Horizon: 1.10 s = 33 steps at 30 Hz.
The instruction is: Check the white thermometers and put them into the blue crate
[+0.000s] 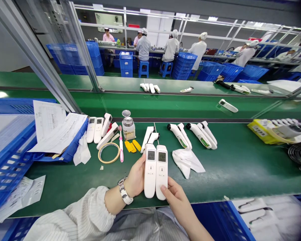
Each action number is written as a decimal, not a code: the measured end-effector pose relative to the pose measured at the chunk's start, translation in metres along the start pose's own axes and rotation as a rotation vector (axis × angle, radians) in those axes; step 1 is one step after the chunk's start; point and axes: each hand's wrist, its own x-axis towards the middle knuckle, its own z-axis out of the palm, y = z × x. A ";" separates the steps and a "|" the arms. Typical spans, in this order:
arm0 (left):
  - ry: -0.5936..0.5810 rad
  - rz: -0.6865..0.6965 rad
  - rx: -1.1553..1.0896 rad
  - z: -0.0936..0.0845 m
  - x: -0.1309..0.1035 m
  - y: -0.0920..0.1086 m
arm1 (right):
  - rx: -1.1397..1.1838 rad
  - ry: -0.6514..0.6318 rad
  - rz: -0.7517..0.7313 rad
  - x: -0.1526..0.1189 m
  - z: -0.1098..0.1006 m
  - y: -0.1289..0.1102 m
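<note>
Two white infrared thermometers stand side by side in front of me, screens facing me and lit with characters. My left hand (pixel 136 177) is closed round the left thermometer (pixel 149 180). On the right thermometer (pixel 162 177), my right hand (pixel 174 197) has its thumb on the front and its fingers behind. Just beyond them, more white thermometers (pixel 146 138) rest on the green bench. Yellow finger cots (pixel 132 146), a pink toothbrush (pixel 121 147), a tape roll (pixel 109 153) and a dispenser bottle (pixel 128 127) lie or stand to the left. A white cloth (pixel 187 160) is at the right.
Several thermometers (pixel 91 130) sit by a blue crate (pixel 81 134) with papers (pixel 57 127). More thermometers (pixel 202 134) lie at the right, near a yellow bin (pixel 262 134). Behind runs a green conveyor belt (pixel 190 105). A blue crate (pixel 230 221) is below the bench edge. Co-workers sit far back.
</note>
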 end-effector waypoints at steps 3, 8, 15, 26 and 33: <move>-0.003 -0.007 -0.006 0.000 0.000 -0.001 | -0.010 -0.001 0.004 0.000 -0.001 -0.001; -0.017 0.000 -0.015 -0.001 -0.001 0.000 | -0.021 0.016 -0.010 0.000 -0.002 0.001; 0.006 0.009 -0.012 -0.001 0.000 0.000 | -0.004 0.012 0.008 0.000 -0.004 0.004; 0.021 -0.001 -0.013 0.000 -0.001 0.001 | 0.039 0.016 0.014 -0.001 -0.004 0.005; -0.010 -0.019 -0.044 -0.003 0.000 -0.001 | 0.066 0.062 0.019 -0.003 -0.008 0.010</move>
